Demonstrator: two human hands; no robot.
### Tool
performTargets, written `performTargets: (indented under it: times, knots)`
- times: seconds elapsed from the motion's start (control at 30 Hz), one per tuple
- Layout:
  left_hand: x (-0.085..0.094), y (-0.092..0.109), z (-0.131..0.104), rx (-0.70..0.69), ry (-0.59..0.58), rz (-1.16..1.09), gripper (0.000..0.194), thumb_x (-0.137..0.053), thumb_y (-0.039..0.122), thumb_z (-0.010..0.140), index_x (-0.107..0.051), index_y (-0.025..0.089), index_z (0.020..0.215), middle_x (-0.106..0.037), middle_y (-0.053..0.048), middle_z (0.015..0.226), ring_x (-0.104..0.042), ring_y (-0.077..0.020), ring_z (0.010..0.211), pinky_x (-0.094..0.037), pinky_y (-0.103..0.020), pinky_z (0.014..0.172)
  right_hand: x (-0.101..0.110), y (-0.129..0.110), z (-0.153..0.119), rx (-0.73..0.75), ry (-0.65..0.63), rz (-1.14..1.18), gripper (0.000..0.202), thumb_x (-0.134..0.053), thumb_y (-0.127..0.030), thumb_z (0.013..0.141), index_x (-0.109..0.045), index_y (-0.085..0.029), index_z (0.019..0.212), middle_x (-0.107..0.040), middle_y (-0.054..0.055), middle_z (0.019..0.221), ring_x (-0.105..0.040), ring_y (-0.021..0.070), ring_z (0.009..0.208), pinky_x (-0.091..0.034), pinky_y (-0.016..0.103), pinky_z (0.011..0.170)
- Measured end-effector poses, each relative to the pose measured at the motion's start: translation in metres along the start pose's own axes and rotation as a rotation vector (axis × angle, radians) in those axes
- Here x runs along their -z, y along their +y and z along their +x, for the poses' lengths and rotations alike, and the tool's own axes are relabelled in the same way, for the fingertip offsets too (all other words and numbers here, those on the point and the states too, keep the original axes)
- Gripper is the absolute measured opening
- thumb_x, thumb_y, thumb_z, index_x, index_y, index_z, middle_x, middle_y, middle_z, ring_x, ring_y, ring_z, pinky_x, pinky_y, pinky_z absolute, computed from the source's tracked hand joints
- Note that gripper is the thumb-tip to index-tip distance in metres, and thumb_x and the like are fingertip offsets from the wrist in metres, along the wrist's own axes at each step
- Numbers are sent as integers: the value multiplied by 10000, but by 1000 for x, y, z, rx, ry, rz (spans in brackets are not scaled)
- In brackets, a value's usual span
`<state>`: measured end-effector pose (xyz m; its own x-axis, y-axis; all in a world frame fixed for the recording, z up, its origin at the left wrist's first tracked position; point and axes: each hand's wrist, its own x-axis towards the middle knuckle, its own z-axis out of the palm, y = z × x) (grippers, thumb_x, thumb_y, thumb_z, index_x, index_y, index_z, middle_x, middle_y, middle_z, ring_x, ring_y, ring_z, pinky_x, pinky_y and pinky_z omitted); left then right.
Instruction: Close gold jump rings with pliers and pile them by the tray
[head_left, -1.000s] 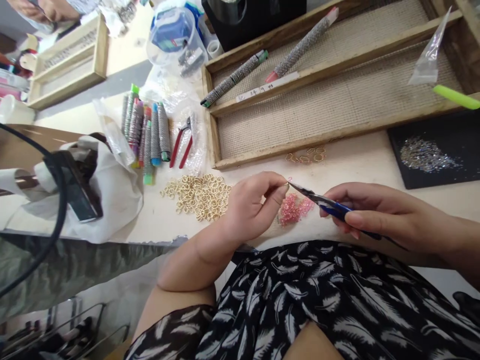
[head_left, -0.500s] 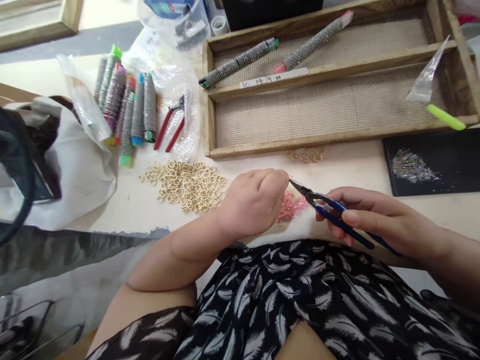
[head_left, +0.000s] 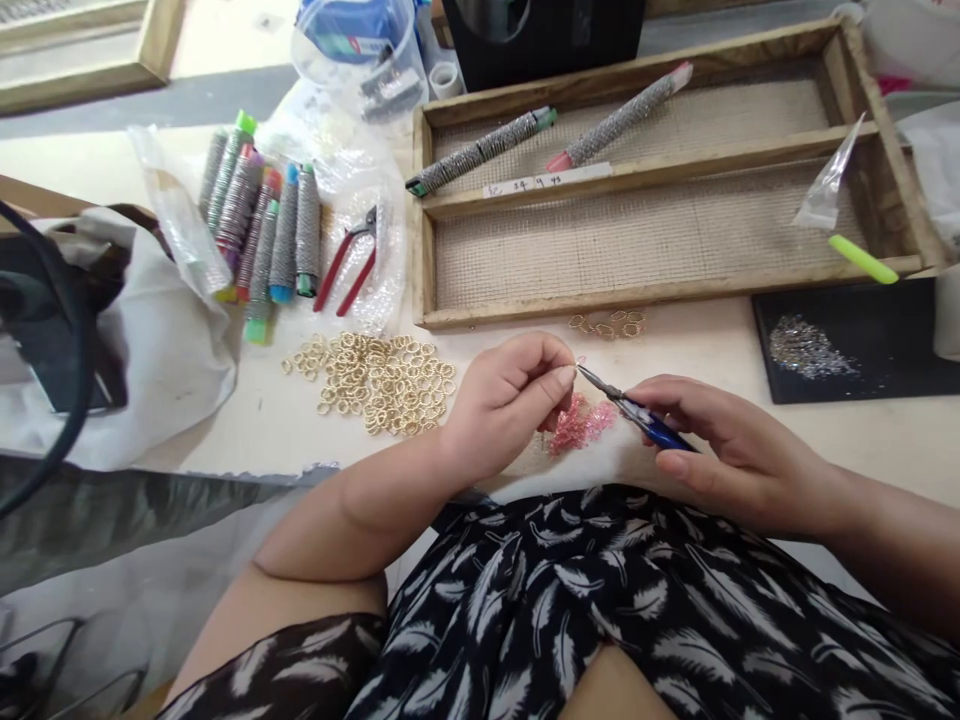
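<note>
My left hand [head_left: 517, 395] is closed in a pinch, thumb against forefinger, on a tiny ring-like piece whose exact kind is too small to tell. Touching that pinch are the tips of blue-handled pliers [head_left: 634, 408], which my right hand [head_left: 720, 450] grips around the handles. Below the pliers' jaws lies a heap of small pink pieces [head_left: 576, 425], partly behind my left fingers. To the left of my left hand spreads a pile of gold rings [head_left: 390, 375]. Several more gold rings [head_left: 607, 323] lie just beyond my hands, by the tray.
A wooden mesh tray [head_left: 637, 302] holds two wire-wrapped sticks. Several wrapped sticks [head_left: 259, 240] and red-handled cutters [head_left: 346, 262] lie at the left. On the right, a black board [head_left: 900, 345] carries silvery bits [head_left: 806, 348]. A yellow-green stick [head_left: 862, 260] rests on the tray's edge.
My left hand has turned so its thumb and forefinger show. The pliers' handles have come together in my right hand. The whole view has shifted slightly.
</note>
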<state>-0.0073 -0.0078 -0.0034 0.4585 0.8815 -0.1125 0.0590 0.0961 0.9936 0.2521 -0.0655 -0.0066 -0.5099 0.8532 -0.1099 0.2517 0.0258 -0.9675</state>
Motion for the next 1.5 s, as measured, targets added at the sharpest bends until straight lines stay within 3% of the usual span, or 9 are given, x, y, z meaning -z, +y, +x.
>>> performTargets:
  times: [0.17, 0.43, 0.63, 0.83, 1.03, 1.3, 1.5]
  knots:
    - [0, -5, 0, 76, -2, -157, 197, -684, 315, 981, -611, 182, 854, -607, 41, 651, -548, -55, 489, -436, -154, 439, -2, 9, -1, 45, -17, -40, 406, -675, -393, 1039, -598, -265, 1417, -670, 102, 1265, -682, 259, 1079, -580, 391, 925]
    - [0, -2, 0, -13, 16, -23, 159, -637, 248, 989, -593, 185, 850, -597, 43, 642, -552, -60, 482, -424, -179, 444, 0, -1, 4, 70, -32, -26, 331, -666, -363, 1050, -616, -257, 1360, -690, 95, 1203, -709, 251, 1041, -597, 389, 914]
    - [1, 0, 1, -127, 70, 221, 125, -607, 207, 965, -594, 191, 842, -597, 36, 618, -522, -85, 533, -407, -226, 504, -3, 9, 2, 77, 2, -35, 365, -678, -375, 1040, -624, -267, 1385, -685, 90, 1203, -687, 255, 1014, -581, 375, 871]
    - [1, 1, 0, -107, 68, 287, 122, -597, 207, 956, -595, 195, 835, -585, 29, 643, -516, -101, 592, -402, -250, 549, -4, 12, 2, 103, 5, -47, 334, -664, -376, 1053, -621, -271, 1367, -676, 81, 1198, -674, 239, 1007, -555, 355, 864]
    - [2, 0, -2, -79, 44, 211, 111, -605, 199, 957, -594, 194, 847, -578, 40, 638, -505, -86, 558, -384, -238, 515, -3, 9, 3, 103, 6, -58, 326, -683, -367, 1041, -632, -278, 1350, -690, 73, 1180, -682, 243, 997, -556, 362, 862]
    - [-1, -1, 1, 24, 20, -51, 124, -628, 182, 957, -593, 190, 839, -573, 64, 613, -496, -46, 459, -375, -178, 424, -2, 9, 3, 98, 3, -47, 352, -682, -383, 1046, -609, -276, 1374, -680, 77, 1210, -683, 239, 1038, -558, 358, 901]
    - [0, -3, 2, 117, 22, -163, 116, -655, 180, 936, -607, 186, 830, -582, 71, 616, -483, -28, 443, -360, -133, 386, 0, 4, 5, 23, -46, 20, 294, -665, -405, 1057, -633, -251, 1305, -692, 82, 1170, -709, 238, 1015, -576, 357, 881]
